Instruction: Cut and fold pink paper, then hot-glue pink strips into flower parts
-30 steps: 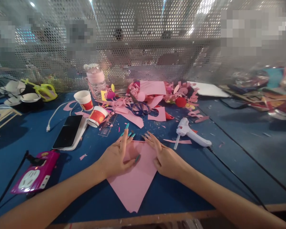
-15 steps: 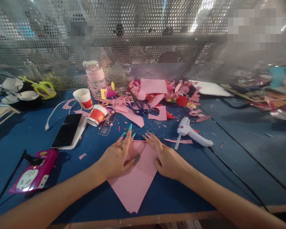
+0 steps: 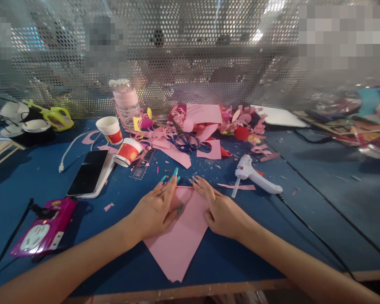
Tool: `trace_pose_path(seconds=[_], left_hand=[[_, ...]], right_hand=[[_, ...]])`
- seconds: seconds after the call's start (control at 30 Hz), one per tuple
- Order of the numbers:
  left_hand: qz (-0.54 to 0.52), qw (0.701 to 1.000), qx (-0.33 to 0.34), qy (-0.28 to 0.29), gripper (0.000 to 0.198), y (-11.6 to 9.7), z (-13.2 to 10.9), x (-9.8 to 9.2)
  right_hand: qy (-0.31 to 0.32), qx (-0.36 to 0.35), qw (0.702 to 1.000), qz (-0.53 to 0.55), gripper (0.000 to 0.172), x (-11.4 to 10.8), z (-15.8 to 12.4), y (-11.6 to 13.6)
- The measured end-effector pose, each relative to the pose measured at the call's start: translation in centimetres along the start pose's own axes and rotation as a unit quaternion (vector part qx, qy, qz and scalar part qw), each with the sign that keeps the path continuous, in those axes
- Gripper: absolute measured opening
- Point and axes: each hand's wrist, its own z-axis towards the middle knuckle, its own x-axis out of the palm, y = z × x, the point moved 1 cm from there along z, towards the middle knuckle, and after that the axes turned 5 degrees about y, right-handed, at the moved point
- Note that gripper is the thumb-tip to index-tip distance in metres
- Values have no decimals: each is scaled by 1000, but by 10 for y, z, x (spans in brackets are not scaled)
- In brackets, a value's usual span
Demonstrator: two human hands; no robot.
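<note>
Left hand point(image 3: 153, 210) spread flat on pink paper point(image 3: 180, 240), right hand point(image 3: 220, 211) pressed flat beside it, paper near the table's point(image 3: 304, 198) front edge, glue gun point(image 3: 253, 177) just right, phone point(image 3: 88, 172) left.

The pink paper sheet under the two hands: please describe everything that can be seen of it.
The pink paper sheet looks thin, matte and plain. It lies flat on the blue table top, showing a triangular outline: a straight far edge and a point aimed at the person, close to the table's front edge. A faint crease seems to cross its middle. The left hand and right hand press flat on its upper part.
</note>
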Motion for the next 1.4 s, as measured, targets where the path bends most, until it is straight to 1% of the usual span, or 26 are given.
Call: trace_pose_path(seconds=[0.2,0.4,0.6,0.83,0.9,1.03,1.07,1.1,1.13,1.2,1.27,1.4], left_hand=[[-25,1000,-3,-4,73,1,-2,3],[-52,998,18,-42,76,2,-4,4],[-80,997,22,-7,73,1,-1,2],[-104,994,31,-8,74,2,-1,1],[-124,992,10,-30,80,4,-1,0],[-137,976,-79,-149,95,10,0,-4],[-140,973,-89,-163,96,10,0,-5],[-148,972,-87,-161,96,9,0,-5],[-156,974,-76,-146,95,7,0,-5],[-167,980,-40,-101,92,2,0,-4],[-162,984,-18,-72,89,-2,0,-4],[-124,987,-54,-82,92,5,1,-4]], right_hand=[[-9,3,1000,1,85,-2,0,1],[-9,6,1000,3,81,-3,0,2],[-13,-4,1000,-4,83,-1,1,0],[-6,-2,1000,-19,82,-1,0,1],[-5,-5,1000,-18,83,-2,0,1],[-8,-3,1000,-14,83,-1,1,2],[-9,-3,1000,-15,82,-1,1,2],[-9,-4,1000,-14,82,-1,1,3],[-10,-5,1000,-14,82,-1,1,3],[-13,-10,1000,-13,82,-2,1,4],[-17,-11,1000,-11,84,-2,1,4],[-20,-1,1000,-2,84,-2,1,4]])
